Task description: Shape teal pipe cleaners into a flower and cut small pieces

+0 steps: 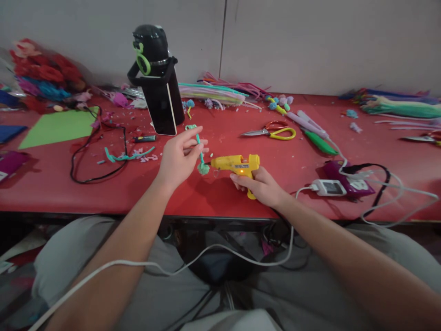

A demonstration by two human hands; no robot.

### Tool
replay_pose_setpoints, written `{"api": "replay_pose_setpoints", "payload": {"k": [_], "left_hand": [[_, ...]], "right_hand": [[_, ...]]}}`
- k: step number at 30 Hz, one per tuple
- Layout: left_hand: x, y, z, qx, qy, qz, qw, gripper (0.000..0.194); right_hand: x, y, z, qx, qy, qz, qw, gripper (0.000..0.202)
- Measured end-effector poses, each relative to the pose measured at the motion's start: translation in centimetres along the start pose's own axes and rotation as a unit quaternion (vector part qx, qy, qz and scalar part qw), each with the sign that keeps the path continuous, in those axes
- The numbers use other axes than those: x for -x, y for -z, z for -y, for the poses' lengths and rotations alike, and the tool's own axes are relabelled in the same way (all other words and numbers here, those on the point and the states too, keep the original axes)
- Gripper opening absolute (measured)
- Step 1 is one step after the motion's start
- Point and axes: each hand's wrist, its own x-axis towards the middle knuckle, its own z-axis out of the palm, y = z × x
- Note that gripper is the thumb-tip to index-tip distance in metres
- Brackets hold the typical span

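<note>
My left hand (182,154) pinches a teal pipe cleaner (200,154) between thumb and fingers. A fuzzy green ball (203,168) sits at its lower end, and another curled green piece (190,127) shows by the fingertips above. My right hand (259,185) is wrapped around the grip of a yellow hot glue gun (237,163), whose small orange light is lit. The gun points left, with its nozzle at or very near the green ball; I cannot tell if they touch.
A black bottle (151,59) stands behind my left hand, with a phone (160,108) upright against it. Scissors (270,131) lie behind the glue gun. Bundles of pipe cleaners (213,94) line the wall. Power banks (347,181) and cables lie at right; a white cable (206,248) crosses my lap.
</note>
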Motion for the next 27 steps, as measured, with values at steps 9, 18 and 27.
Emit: {"api": "replay_pose_setpoints", "payload": {"k": [9, 18, 27], "left_hand": [[0.0, 0.1, -0.2, -0.003, 0.009, -0.011, 1.0, 0.041], [-0.4, 1.5, -0.6, -0.058, -0.01, -0.059, 0.997, 0.04], [-0.5, 1.5, -0.2, -0.038, -0.02, -0.042, 0.998, 0.042]], "right_hand": [[0.0, 0.0, -0.3, 0.009, -0.005, 0.0, 1.0, 0.038], [-0.4, 2.4, 0.5, 0.107, 0.035, -0.101, 0.988, 0.034], [-3.9, 7.9, -2.1, 0.274, 0.01, -0.284, 0.919, 0.045]]}}
